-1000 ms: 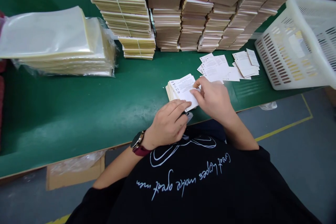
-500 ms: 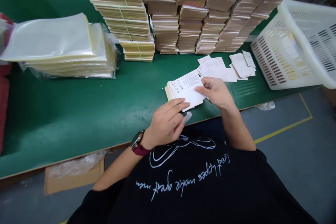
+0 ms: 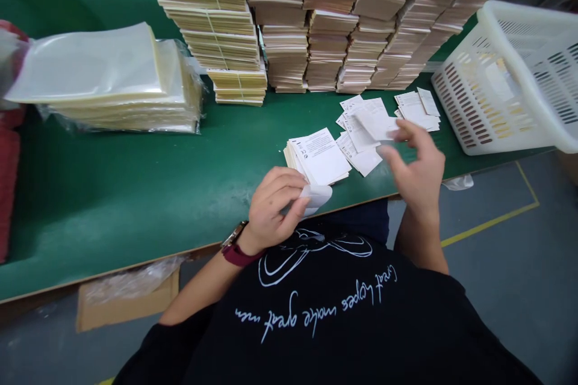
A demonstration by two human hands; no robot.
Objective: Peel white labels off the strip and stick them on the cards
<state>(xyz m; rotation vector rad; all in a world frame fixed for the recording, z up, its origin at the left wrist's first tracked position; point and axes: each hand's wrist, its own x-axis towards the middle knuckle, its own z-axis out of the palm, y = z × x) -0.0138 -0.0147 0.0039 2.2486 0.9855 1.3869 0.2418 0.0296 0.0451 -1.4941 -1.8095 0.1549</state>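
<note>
A small stack of white printed leaflets (image 3: pixel 318 159) lies on the green table (image 3: pixel 135 192) near its front edge. My left hand (image 3: pixel 275 207), with a watch on its wrist, is curled just in front of the stack and pinches a small pale sheet (image 3: pixel 317 197). My right hand (image 3: pixel 418 162) is raised to the right of the stack, blurred by motion, with a white leaflet (image 3: pixel 377 126) between its fingertips. Loose leaflets (image 3: pixel 361 126) lie spread beneath and behind it.
Tall stacks of tan bundled cards (image 3: pixel 325 18) line the back of the table. A pile of clear plastic sleeves (image 3: pixel 103 81) sits at the left. A white slotted basket (image 3: pixel 510 78) stands at the right. A cardboard box (image 3: pixel 126 301) lies under the table's edge.
My right hand has left the stack and swung right and up with one leaflet. My left hand has pulled back from the stack, curling round a small pale sheet.
</note>
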